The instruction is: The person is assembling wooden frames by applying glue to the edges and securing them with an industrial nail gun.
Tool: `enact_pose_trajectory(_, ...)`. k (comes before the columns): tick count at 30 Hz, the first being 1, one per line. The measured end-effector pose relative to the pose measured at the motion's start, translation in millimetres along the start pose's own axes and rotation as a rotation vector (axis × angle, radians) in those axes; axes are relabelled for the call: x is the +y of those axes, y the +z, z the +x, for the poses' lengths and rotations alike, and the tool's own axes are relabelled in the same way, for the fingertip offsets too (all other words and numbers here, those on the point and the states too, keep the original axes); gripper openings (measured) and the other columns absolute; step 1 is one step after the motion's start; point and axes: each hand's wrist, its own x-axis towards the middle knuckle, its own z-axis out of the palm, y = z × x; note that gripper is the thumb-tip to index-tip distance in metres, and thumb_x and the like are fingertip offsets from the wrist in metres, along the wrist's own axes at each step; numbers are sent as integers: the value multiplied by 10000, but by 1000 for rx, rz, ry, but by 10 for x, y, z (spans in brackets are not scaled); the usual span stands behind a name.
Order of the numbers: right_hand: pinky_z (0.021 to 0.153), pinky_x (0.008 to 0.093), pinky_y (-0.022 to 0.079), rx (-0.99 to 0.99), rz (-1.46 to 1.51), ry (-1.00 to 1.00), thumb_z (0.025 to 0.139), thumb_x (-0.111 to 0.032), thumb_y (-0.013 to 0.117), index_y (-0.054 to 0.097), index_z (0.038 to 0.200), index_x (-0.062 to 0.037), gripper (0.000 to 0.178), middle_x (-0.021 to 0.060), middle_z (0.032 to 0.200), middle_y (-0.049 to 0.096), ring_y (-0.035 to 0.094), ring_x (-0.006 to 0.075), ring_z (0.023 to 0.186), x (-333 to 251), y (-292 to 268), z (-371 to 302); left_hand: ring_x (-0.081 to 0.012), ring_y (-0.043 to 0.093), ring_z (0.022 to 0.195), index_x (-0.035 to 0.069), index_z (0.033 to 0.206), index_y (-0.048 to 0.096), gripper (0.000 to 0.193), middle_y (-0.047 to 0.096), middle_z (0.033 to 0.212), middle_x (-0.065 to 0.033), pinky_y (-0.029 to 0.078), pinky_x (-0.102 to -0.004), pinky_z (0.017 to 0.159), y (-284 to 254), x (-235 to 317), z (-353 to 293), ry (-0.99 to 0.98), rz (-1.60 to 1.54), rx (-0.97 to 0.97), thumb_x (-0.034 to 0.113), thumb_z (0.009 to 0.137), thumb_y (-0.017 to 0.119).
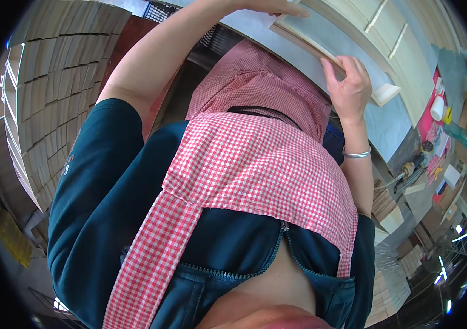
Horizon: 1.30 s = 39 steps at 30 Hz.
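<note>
A long pale wooden strip [305,42] lies on the light blue-grey work surface [381,123] at the top of the view. My right hand [349,88], with a silver bangle at its wrist, is closed on it, thumb on one side and fingers curled over it. Just beyond that hand a short pale wooden piece [386,94] juts out; whether it is joined to the strip I cannot tell. My left hand [274,6] is at the upper edge, partly cut off, its fingers stretched out over the strip's left end.
Pale wooden boards [365,27] lie on the far side of the surface. Tall stacks of wooden pieces [63,82] stand at left. To the right are a white bottle [437,108], a teal bottle [460,136] and assorted tools. A dark plastic crate [211,41] sits near my left forearm.
</note>
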Motion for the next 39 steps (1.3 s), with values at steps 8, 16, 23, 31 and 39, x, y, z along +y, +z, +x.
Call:
enact_pose_trajectory(8, 722, 318, 521, -61, -28, 93, 788, -215, 836, 674, 983, -83, 286, 30, 893, 675, 640, 211, 792, 120, -67, -64, -227, 584, 813, 102, 1630, 49, 1247, 608, 1032, -168, 515, -320, 728, -56, -109, -205, 140, 375, -16, 164, 728, 909)
enact_pose_trajectory(16, 848, 345, 538, 162, 244, 363, 702, -241, 918, 419, 1473, -32, 942, 169, 1255, 612, 629, 255, 1033, 996, -572, -756, -236, 594, 956, 162, 1577, 291, 1039, 471, 1428, -68, 534, -334, 897, 26, -81, -389, 439, 173, 141, 26, 690, 815)
enact_pose_trajectory(23, 836, 333, 532, -119, 458, 562, 638, -251, 965, 310, 1557, -18, 1152, 179, 1266, 619, 625, 239, 1006, 1355, -504, -805, -233, 588, 1016, 213, 1601, 272, 1227, 340, 1610, 12, 511, -354, 1033, 16, 8, -415, 413, 84, 117, -5, 568, 897)
enact_pose_trajectory(31, 799, 305, 527, -231, 545, 485, 628, -203, 967, 310, 1578, -46, 1165, 153, 1156, 677, 622, 221, 913, 1422, -555, -541, -202, 583, 895, 222, 1609, 263, 1203, 435, 1535, -56, 570, -328, 897, -14, -120, -408, 502, 132, 141, -76, 599, 844)
enact_pose_trajectory(39, 810, 306, 535, -218, 660, 457, 645, -173, 957, 320, 1579, -56, 1137, 151, 1147, 688, 634, 218, 906, 1466, -496, -528, -212, 589, 913, 234, 1615, 249, 1235, 447, 1534, -65, 576, -343, 917, -3, -85, -418, 489, 144, 153, -63, 586, 864)
